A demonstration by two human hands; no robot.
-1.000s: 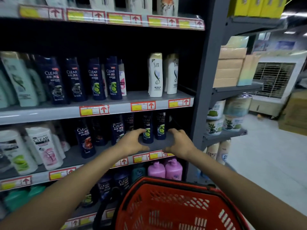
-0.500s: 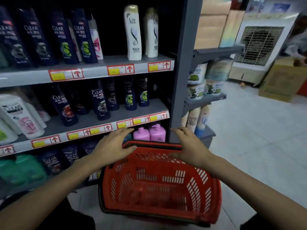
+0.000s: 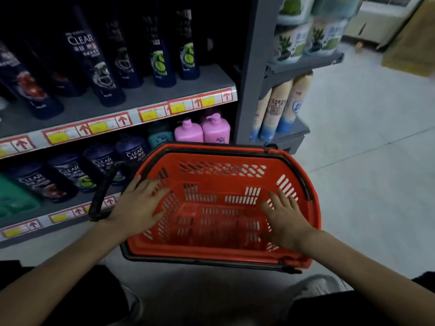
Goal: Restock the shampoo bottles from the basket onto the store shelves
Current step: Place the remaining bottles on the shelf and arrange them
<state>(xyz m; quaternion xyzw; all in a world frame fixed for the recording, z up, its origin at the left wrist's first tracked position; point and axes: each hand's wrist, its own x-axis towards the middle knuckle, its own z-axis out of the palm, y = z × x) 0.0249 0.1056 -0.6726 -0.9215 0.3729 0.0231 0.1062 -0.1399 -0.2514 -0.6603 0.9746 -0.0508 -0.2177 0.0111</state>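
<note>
A red plastic basket (image 3: 219,158) with black handles stands on the floor in front of the shelves; I see no bottles inside it. My left hand (image 3: 138,205) hovers over its left wall, fingers spread, holding nothing. My right hand (image 3: 283,215) is inside the basket's right half, fingers apart and empty. Dark blue shampoo bottles (image 3: 94,67) stand on the grey shelf (image 3: 146,95) above the basket. More dark bottles (image 3: 68,170) sit on the shelf below, to the left of the basket.
Two pink pump bottles (image 3: 202,130) stand just behind the basket. A grey upright post (image 3: 251,67) divides the shelving from an end rack holding spray cans (image 3: 280,107) and tubs (image 3: 303,38). Light tiled floor (image 3: 364,161) spreads to the right. A cardboard box (image 3: 412,43) sits far right.
Both hands came down from the middle shelf to the basket rim and now reach into the basket. The view has tilted down towards the floor.
</note>
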